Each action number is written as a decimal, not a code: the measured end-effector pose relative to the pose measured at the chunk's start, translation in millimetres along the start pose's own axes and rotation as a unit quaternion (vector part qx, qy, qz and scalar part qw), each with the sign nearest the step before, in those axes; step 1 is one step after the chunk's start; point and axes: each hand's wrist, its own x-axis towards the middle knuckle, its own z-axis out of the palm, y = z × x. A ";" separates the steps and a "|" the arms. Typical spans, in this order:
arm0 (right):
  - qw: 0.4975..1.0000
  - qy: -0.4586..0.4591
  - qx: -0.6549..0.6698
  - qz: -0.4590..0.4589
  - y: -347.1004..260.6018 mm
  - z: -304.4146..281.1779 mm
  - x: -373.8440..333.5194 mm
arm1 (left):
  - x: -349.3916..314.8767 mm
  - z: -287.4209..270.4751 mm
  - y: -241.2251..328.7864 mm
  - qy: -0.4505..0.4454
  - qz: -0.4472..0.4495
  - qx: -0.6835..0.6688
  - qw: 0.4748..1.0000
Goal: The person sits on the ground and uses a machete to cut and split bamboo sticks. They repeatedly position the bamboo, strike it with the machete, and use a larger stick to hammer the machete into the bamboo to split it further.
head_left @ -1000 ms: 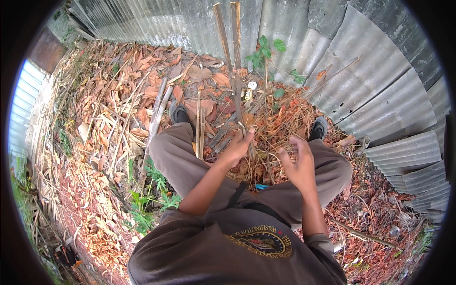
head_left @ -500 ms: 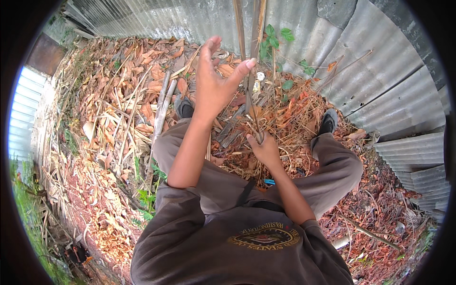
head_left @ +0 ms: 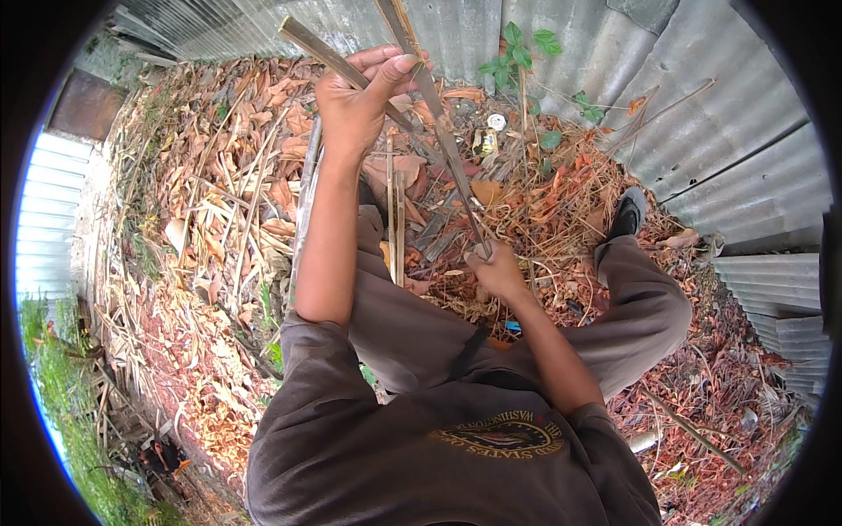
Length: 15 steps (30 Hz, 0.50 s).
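1. Head view, against the earlier frames: a second ago both hands were low and level between the knees; half a second ago the left hand was up with fingers spread. Now the left hand [head_left: 355,101] is curled shut high up, and the right hand [head_left: 498,267] has stayed low.
2. The left hand's fingers and thumb wrap the upper part of a bundle of long, thin split sticks [head_left: 430,96].
3. The right hand is closed in a fist round the sticks' lower end, just above the leaf litter [head_left: 219,202].
4. The left arm reaches up, nearly straight; the right forearm angles down between the knees.
5. The sticks run steeply from hand to hand, before the corrugated metal fence [head_left: 728,140].
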 end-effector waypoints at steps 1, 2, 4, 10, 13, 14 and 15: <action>0.999 -0.001 -0.053 0.002 -7.9 -4.5 -0.5 | -0.8 -6.4 0.0 -0.004 -0.004 -0.009 1.000; 0.994 0.002 -0.109 0.004 -23.0 -15.8 -4.7 | -4.0 -12.0 -4.3 0.000 -0.003 -0.002 1.000; 0.982 0.015 -0.187 0.005 -24.5 -25.8 -3.6 | -7.4 -16.0 -6.2 -0.035 0.000 -0.021 0.999; 0.987 0.028 -0.154 -0.030 49.4 -5.9 34.8 | -11.6 -21.1 -2.1 -0.094 0.006 -0.069 0.993; 0.983 -0.129 0.075 0.107 48.6 -6.1 39.4 | -14.9 -35.5 -7.1 -0.057 0.008 -0.124 0.991; 0.965 -0.171 0.141 0.142 43.9 -7.1 36.9 | -14.4 -38.3 -6.6 -0.042 0.012 -0.116 0.992; 0.939 -0.210 0.202 0.182 39.1 -7.5 35.2 | -14.4 -46.9 -9.0 -0.038 0.009 -0.113 0.993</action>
